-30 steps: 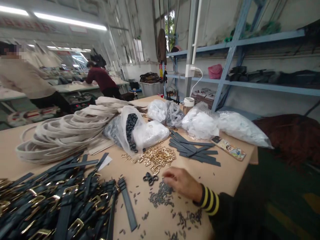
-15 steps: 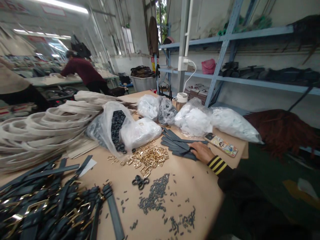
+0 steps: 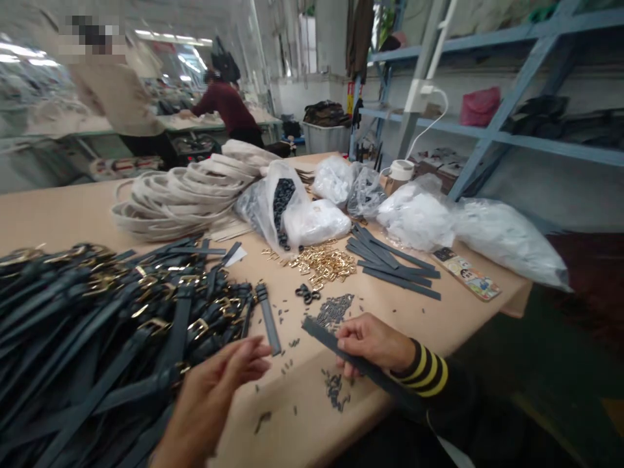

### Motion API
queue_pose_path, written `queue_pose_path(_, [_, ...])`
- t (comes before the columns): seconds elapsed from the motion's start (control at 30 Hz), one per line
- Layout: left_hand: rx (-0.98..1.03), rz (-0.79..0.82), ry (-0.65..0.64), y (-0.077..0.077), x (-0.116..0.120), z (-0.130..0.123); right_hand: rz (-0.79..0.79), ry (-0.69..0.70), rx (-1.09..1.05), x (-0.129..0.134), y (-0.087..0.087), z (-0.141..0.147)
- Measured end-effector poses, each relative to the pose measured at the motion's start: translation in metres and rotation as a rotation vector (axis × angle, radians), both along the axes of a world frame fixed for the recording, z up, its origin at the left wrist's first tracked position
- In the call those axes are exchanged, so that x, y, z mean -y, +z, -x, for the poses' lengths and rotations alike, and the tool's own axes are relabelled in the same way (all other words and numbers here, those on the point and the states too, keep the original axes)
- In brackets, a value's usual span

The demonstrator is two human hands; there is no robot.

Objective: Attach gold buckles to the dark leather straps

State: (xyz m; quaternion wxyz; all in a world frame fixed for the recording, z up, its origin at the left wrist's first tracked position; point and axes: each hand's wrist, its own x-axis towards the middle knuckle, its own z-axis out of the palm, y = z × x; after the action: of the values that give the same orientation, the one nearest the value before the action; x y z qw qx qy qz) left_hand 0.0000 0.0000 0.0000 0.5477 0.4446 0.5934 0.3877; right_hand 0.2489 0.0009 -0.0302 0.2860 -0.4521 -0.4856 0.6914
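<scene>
The right hand [image 3: 373,341] pinches one dark strap [image 3: 322,333] between thumb and bent fingers, and holds it slantwise above the near part of the table [image 3: 273,432]. Its free end points toward the left hand; the other end runs down past the right wrist, where the dark sleeve makes it hard to follow.

The left hand [image 3: 214,390] hangs apart from the strap, half-open — fingers loosely together and a little bent, with nothing visible in them. It is slightly blurred, so whether the thumb touches the fingers I cannot tell.

The step in hand looks like readying a single strap, with a fan of loose straps [image 3: 390,263] lying farther off to the right. A next move would call for the left fingers to close on the free end while the right pinch stays firm — and for keeping the strap clear of the small dark pieces [image 3: 334,311] heaped just beyond it.

Beyond those lie a few black loops [image 3: 308,294] and a pile of gold buckles [image 3: 324,261]. Many buckled straps [image 3: 97,351] cover the table's left side.
</scene>
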Motion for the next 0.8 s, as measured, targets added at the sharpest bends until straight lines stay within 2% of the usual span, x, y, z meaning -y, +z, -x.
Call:
queue_pose_path(0.1, [0.225, 0.125, -0.048, -0.028, 0.019, -0.028, 0.113, 0.031, -0.107, 0.024, -0.018, 0.028])
queue_pose_path(0.2, [0.406, 0.151, -0.010, -0.046, 0.033, -0.045, 0.125, 0.047, -0.096, 0.036, -0.021, 0.034])
queue_pose_path(0.4, [0.488, 0.191, 0.037, -0.053, 0.045, -0.043, 0.126, 0.067, -0.118, 0.045, -0.015, 0.033])
queue_pose_path(0.6, [0.482, 0.133, 0.114, -0.056, 0.047, -0.038, 0.116, 0.154, -0.109, 0.051, -0.019, 0.030])
queue_pose_path(0.67, [0.499, 0.108, 0.139, -0.052, 0.050, -0.038, 0.042, 0.209, -0.029, 0.054, -0.019, 0.028])
queue_pose_path(0.7, [0.520, 0.094, 0.144, -0.048, 0.052, -0.038, -0.051, 0.225, 0.047, 0.056, -0.017, 0.027])
queue_pose_path(0.8, [0.553, 0.017, 0.117, -0.035, 0.062, -0.038, -0.527, 0.151, 0.380, 0.060, -0.004, 0.021])
